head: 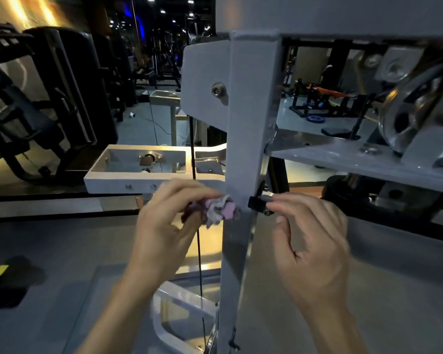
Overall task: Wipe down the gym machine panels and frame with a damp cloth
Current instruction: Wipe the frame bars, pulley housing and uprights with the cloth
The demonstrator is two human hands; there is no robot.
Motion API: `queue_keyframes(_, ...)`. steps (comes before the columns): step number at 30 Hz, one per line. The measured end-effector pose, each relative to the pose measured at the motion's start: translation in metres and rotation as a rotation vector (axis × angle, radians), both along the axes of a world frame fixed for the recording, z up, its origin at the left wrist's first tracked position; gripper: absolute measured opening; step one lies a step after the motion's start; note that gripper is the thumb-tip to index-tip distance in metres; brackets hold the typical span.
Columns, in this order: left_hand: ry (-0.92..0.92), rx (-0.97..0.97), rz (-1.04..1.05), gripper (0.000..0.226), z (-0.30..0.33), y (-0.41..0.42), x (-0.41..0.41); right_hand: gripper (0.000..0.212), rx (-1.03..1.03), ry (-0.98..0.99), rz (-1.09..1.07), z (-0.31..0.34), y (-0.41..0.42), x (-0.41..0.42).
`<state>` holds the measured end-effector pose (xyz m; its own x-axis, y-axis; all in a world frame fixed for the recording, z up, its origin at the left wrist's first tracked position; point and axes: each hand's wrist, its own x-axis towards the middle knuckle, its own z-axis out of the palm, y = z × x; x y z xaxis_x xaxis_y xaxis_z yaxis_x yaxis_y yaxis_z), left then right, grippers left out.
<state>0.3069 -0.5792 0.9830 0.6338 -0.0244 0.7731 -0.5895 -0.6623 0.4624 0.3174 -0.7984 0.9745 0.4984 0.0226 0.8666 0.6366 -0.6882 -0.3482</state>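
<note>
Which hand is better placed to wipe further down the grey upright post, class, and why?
The left hand: it already grips the bunched cloth against the grey upright post. The right hand holds no cloth; its fingertips are at a small black clip on the post.
</note>
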Motion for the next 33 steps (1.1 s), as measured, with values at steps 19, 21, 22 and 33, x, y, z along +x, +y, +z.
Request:
queue_keyframes(19,-0.261,0.273,0.023,0.006,0.043,-0.033,0.032,0.019,0.004,0.041,0.018,0.002,-0.006,-0.006)
queue_keyframes(21,-0.306,0.192,0.054,0.004,0.059,-0.036,0.032,0.019,0.012,0.043,0.029,0.003,-0.006,-0.006)
queue_keyframes(22,-0.300,0.194,0.054,0.005,0.063,-0.037,0.031,0.019,0.013,0.047,0.033,0.003,-0.006,-0.006)
queue_keyframes(33,-0.100,0.200,0.063,0.015,0.061,-0.068,0.027,0.016,0.018,0.021,-0.014,0.000,-0.001,-0.003)
